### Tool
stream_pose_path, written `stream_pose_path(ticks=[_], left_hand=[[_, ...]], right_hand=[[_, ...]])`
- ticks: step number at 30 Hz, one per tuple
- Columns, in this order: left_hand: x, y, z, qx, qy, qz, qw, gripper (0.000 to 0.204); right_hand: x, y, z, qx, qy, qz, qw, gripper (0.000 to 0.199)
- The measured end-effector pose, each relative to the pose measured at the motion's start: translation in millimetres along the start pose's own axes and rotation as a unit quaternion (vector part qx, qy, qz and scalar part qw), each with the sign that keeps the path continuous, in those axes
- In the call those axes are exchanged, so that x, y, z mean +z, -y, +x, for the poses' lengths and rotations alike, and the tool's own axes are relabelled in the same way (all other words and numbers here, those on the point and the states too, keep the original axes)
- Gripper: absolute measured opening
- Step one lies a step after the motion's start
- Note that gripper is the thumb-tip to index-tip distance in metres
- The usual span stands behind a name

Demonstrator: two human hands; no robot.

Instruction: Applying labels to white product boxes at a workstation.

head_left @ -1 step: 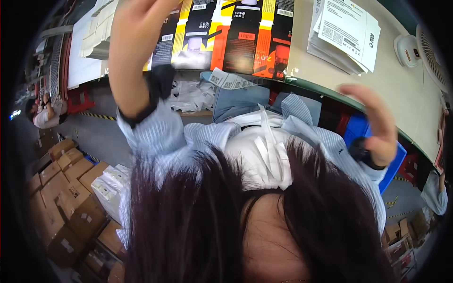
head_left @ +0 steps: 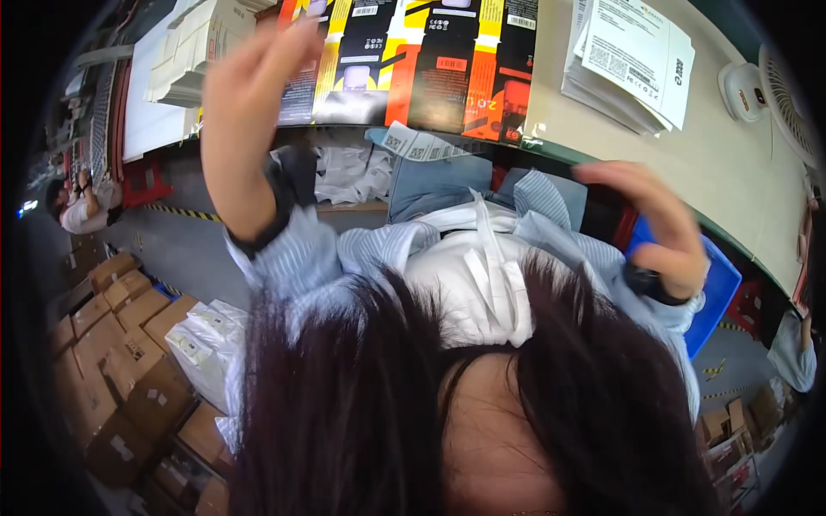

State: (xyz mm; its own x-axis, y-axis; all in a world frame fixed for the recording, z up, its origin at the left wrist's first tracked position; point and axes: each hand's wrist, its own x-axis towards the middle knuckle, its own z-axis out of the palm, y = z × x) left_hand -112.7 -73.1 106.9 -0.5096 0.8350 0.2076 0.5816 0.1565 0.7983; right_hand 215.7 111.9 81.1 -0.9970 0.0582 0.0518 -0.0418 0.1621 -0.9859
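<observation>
Over the left part of the table my left hand [head_left: 262,73] is raised, slightly blurred. Its fingers stretch toward the flat printed cardboard packaging sheets [head_left: 430,82] in black, yellow and orange, and I see nothing held in it. Whether the fingertips touch the sheets I cannot tell. My right hand [head_left: 658,211] hovers by the table's front edge, with curved fingers held apart from the thumb and nothing between them. Past it lies a stack of white printed sheets [head_left: 632,64]. A strip of white labels [head_left: 426,144] hangs near the front edge, below the packaging.
A stack of folded white cartons [head_left: 185,60] stands at the table's far left. A white fan [head_left: 779,95] is at the right. A blue bin [head_left: 718,297] sits below the table edge. Brown boxes [head_left: 138,353] fill the floor at left, and a person [head_left: 86,202] is beyond.
My left hand has drawn back a little from the far side, with its fingers coming into view. My right hand has shifted left and dipped slightly. The packaging sheets stay put.
</observation>
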Motion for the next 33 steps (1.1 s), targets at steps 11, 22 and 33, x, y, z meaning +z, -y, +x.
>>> stream_pose_path(ticks=[11,22,33], left_hand=[[102,78,-113,-0.306,-0.029,-0.307,0.901,0.024],[74,21,-83,-0.283,-0.049,-0.245,0.926,0.018],[71,-53,-69,0.047,-0.029,-0.208,0.976,0.005]], right_hand=[[90,-90,77,0.082,0.016,-0.243,0.967,0.066],[55,-72,12,0.206,-0.137,-0.106,0.963,0.048],[54,-25,28,0.008,-0.259,-0.077,0.963,0.035]])
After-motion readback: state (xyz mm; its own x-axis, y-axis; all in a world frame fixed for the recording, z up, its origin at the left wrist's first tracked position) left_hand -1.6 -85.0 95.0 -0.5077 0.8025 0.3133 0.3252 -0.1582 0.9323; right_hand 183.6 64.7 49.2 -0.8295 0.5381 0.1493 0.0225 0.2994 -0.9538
